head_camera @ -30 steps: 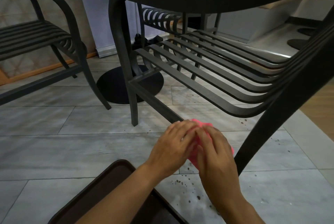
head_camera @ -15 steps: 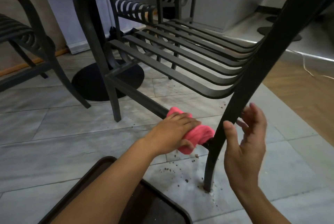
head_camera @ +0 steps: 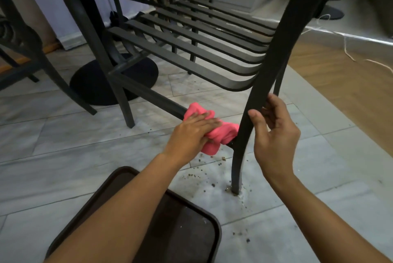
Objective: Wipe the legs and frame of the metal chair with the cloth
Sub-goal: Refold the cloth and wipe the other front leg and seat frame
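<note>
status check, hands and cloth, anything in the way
Left hand grips pink cloth on chair's lower side rail. Right hand holds near leg. Nothing blocking; dirt crumbs on floor, dark tray below.

Left hand [head_camera: 192,133] presses the pink cloth [head_camera: 214,133] on the chair's lower rail [head_camera: 148,94]; right hand [head_camera: 274,133] grips the near leg [head_camera: 240,156].

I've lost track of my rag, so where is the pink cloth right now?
In the head view, the pink cloth sits centre frame, bunched around the chair's low side rail under the left hand, against the near chair leg that the right hand grips.
</note>
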Demonstrator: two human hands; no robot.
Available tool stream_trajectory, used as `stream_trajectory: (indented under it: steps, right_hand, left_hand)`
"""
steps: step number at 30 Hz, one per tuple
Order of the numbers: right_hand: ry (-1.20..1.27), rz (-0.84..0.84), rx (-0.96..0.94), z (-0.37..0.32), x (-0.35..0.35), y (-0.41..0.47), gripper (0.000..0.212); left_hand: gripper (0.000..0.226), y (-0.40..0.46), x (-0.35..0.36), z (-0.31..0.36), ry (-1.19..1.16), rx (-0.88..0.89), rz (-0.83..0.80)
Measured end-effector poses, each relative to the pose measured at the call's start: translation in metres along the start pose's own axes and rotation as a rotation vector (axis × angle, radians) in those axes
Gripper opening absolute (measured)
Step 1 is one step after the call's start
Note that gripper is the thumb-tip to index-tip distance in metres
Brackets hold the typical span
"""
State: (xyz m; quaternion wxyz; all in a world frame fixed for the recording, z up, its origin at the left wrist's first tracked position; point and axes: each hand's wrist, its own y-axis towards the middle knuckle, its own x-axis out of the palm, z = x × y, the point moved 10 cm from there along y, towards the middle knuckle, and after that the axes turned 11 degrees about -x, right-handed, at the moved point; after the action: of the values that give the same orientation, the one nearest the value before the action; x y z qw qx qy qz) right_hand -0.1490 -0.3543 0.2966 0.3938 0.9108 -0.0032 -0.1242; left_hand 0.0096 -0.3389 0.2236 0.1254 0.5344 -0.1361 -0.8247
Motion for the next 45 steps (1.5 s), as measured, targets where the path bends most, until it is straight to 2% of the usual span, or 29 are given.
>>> stream_trajectory:
  steps: [8,17,22,26,30,33,36,38,40,42,45]
  right_hand:
    - [0.112,-0.054,-0.046,0.004,0.002,0.005,0.035]
    - [0.231,-0.136,-0.107,0.011,0.002,0.013,0.035]
    - [0.315,-0.180,-0.103,0.012,0.004,0.017,0.034]
    - [0.376,-0.205,-0.106,0.012,0.003,0.020,0.032]
    - [0.377,-0.231,-0.089,0.013,0.003,0.021,0.033]
    - [0.395,-0.247,-0.101,0.010,0.002,0.023,0.036]
    - [0.382,-0.254,-0.123,0.010,0.003,0.023,0.036]
    - [0.372,-0.247,-0.129,0.012,0.004,0.023,0.034]
    - [0.371,-0.247,-0.137,0.011,0.005,0.023,0.034]
    - [0.370,-0.246,-0.153,0.010,0.005,0.023,0.036]
    - [0.347,-0.232,-0.175,0.011,0.005,0.022,0.035]
  left_hand:
    - [0.040,-0.014,-0.007,0.000,-0.027,-0.040,0.234]
    - [0.028,-0.028,-0.008,0.013,0.025,-0.249,0.346]
    - [0.036,-0.038,-0.014,0.022,0.037,-0.419,0.451]
    - [0.036,-0.041,-0.018,0.034,0.057,-0.548,0.447]
    - [0.040,-0.052,-0.017,0.022,-0.111,-0.792,0.366]
    - [0.038,-0.071,-0.022,0.004,-0.418,-0.938,0.471]
    - [0.038,-0.076,-0.029,-0.004,-0.726,-0.966,0.555]
    - [0.034,-0.069,-0.031,-0.002,-0.790,-0.919,0.517]
    - [0.036,-0.055,-0.025,0.007,-0.764,-0.854,0.390]
    - [0.040,-0.040,-0.006,0.014,-0.582,-0.801,0.189]
    - [0.049,-0.034,0.025,0.011,-0.172,-0.747,-0.118]
